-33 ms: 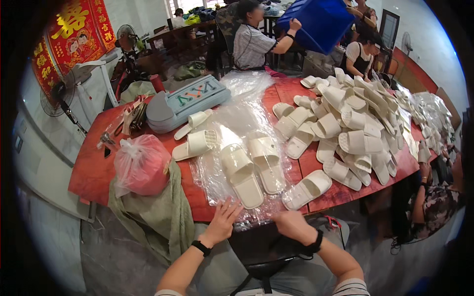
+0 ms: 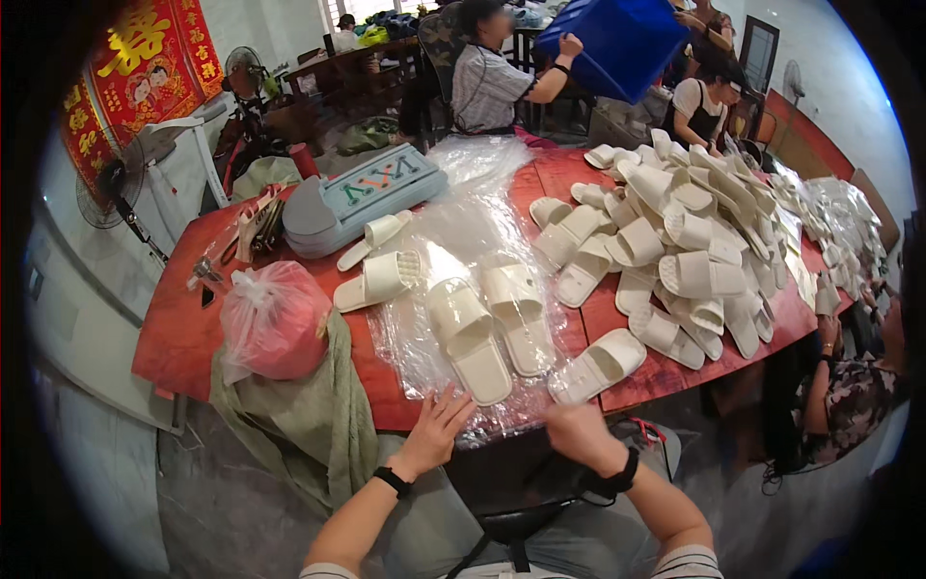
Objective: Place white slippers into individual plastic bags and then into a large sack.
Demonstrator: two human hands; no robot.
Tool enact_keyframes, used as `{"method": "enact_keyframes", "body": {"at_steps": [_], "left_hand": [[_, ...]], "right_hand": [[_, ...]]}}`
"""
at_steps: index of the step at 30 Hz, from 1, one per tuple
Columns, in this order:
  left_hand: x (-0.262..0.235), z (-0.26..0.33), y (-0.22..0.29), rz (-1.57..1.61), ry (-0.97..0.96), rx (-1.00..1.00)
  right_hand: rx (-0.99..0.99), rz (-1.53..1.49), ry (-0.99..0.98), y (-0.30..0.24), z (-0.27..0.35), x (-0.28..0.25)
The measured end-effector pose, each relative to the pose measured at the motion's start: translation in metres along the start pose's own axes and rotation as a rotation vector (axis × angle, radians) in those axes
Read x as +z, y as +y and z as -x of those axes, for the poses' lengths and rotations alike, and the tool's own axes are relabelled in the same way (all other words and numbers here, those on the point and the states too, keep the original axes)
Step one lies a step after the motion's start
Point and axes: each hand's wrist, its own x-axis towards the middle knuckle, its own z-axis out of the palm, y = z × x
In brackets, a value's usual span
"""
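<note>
My left hand [image 2: 439, 427] lies with its fingers spread on the near edge of a clear plastic sheet or bag [image 2: 410, 376], just below the toe of a cream slipper [image 2: 480, 372]. A second cream slipper [image 2: 528, 343] lies beside it with a glossy film about it. Whether both are inside the plastic I cannot tell. My right hand [image 2: 586, 436] is closed in a fist at the table's front edge, beside the plastic. What its fingers hold, if anything, is hidden. Just beyond that fist lies a single cream slipper [image 2: 600, 367].
A heap of cream slippers [image 2: 690, 217] covers the right of the red table [image 2: 183, 328]. Two more slippers [image 2: 379, 280], a grey-blue case [image 2: 362, 188], and a pink-filled plastic bag [image 2: 275, 318] on green cloth [image 2: 342, 386] are left. Co-workers sit beyond; one holds a blue crate [image 2: 612, 43].
My right fist has shifted slightly to the right, away from the plastic's near edge. The left hand stays in place, and the view has moved very slightly.
</note>
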Motion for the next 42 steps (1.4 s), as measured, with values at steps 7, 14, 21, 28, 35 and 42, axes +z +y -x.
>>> {"method": "enact_keyframes", "body": {"at_steps": [7,14,21,28,35,42], "left_hand": [[0.017,-0.011,-0.005,0.127,-0.045,0.102],[0.023,0.000,-0.030,0.639,0.052,-0.179],[0.027,-0.008,-0.042,0.993,0.165,-0.510],[0.027,-0.017,-0.044,0.708,0.246,-0.637],[0.031,-0.035,-0.039,0.270,0.157,-0.658],[0.013,-0.041,-0.014,-0.082,0.201,-0.355]], "right_hand": [[-0.134,0.306,0.413,0.074,-0.015,-0.040],[-0.388,0.415,0.061,0.120,-0.036,-0.008],[-0.251,-0.385,-0.124,0.146,-0.059,0.005],[0.188,-0.759,0.156,0.133,-0.074,0.011],[0.232,-0.427,0.415,0.113,-0.093,0.022],[0.533,-1.585,0.084,0.094,-0.103,-0.023]]}}
